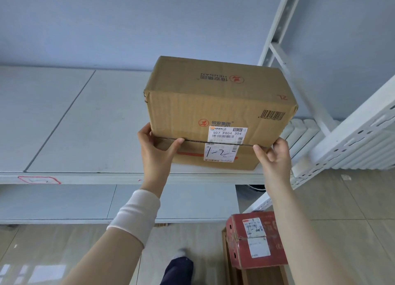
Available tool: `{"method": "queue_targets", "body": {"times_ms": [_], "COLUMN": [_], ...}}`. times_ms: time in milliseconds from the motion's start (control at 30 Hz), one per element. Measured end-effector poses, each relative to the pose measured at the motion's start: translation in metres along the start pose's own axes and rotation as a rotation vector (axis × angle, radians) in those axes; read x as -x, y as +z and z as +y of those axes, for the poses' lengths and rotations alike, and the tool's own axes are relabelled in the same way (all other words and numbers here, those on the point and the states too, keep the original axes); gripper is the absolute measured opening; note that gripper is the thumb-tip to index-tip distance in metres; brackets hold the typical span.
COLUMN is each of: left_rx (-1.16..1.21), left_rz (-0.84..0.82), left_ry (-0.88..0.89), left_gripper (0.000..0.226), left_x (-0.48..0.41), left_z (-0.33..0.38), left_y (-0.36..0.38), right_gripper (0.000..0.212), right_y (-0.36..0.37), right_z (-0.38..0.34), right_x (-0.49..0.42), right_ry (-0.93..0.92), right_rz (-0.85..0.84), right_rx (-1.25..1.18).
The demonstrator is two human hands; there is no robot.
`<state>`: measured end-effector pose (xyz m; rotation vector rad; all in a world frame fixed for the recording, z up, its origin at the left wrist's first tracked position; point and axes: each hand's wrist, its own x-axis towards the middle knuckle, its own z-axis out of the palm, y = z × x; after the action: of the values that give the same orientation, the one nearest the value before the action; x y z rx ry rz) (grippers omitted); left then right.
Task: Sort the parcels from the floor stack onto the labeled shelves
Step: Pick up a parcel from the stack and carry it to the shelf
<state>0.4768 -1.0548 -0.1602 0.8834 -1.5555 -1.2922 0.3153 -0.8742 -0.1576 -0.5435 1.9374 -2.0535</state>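
Two hands: both on it now. The left hand [157, 150] is curled round the near-left corner of the brown corrugated cardboard box [213, 105], thumb laid along the front seam, and the right hand [274, 156] clasps the near-right corner the same way.
Box position: resting, as far as I can tell, on the upper white metal shelf [85, 124], towards its right end and close to the near edge.
Marking: white shipping label [222, 152] on the near face, "1-2" scrawled on it by hand.
Shelf tag: red-outlined tag [39, 180] on the shelf's front lip, well off to the left. It looks like the same "1-2", though it's faint.
Done: this parcel looks all but placed, on the matching tier by my reading.
Left to do: let go, perhaps nudge it deeper. A red cardboard parcel [256, 240] waits on the floor at near right, on top of a brown carton [232, 263], so the stack isn't finished.
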Motion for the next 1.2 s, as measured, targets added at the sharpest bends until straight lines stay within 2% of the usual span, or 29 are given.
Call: {"method": "queue_targets", "body": {"times_ms": [200, 367, 567, 933, 1200], "left_rx": [0.000, -0.106, -0.104, -0.105, -0.102], "left_rz": [-0.086, -0.095, -0.072, -0.050, -0.062], "left_ry": [-0.004, -0.055, -0.057, -0.030, -0.037], "left_gripper": [0.090, 0.072, 0.067, 0.069, 0.073], "left_x": [0.003, -0.006, -0.043, -0.126, -0.135], "left_z": [-0.023, -0.028, -0.033, -0.044, -0.047], "left_y": [-0.011, -0.003, 0.013, 0.054, 0.060], "right_gripper": [0.059, 0.041, 0.035, 0.035, 0.032], "right_y": [-0.009, -0.004, 0.010, 0.042, 0.049], "right_z": [0.014, 0.033, 0.036, 0.055, 0.063], "right_x": [-0.004, -0.012, -0.055, -0.153, -0.168], "right_ry": [0.016, 0.049, 0.002, -0.063, -0.053], "right_rz": [-0.058, -0.032, -0.039, -0.069, -0.075], "right_rx": [0.027, 0.095, 0.115, 0.100, 0.065]}}
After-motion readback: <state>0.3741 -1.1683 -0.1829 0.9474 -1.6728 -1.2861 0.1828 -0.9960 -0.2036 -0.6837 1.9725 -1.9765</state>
